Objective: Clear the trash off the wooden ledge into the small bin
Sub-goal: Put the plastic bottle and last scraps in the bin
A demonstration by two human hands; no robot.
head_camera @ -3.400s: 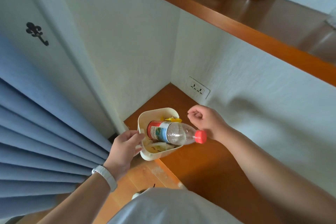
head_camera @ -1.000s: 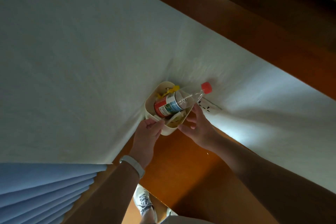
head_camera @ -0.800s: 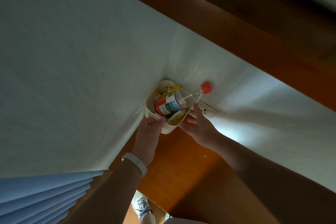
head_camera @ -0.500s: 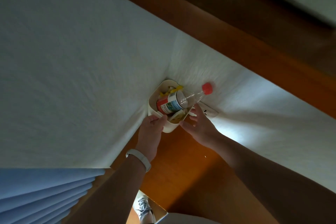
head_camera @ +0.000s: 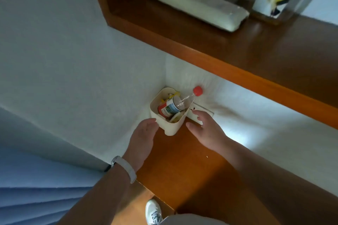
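your left hand [head_camera: 142,137], fingers together, touches the small bin [head_camera: 172,128] at 7 o'clock; right hand [head_camera: 206,131] (fingers spread) at 4 o'clock.

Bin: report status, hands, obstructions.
Left hand open at the bin, right hand open beside it. Bin in ledge corner, bottle jutting over rim. Wall socket behind right fingers.

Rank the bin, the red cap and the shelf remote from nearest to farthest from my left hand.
1. Bin, just right of the left hand.
2. Red cap, beyond the bin, by the wall.
3. Remote, up on the shelf.
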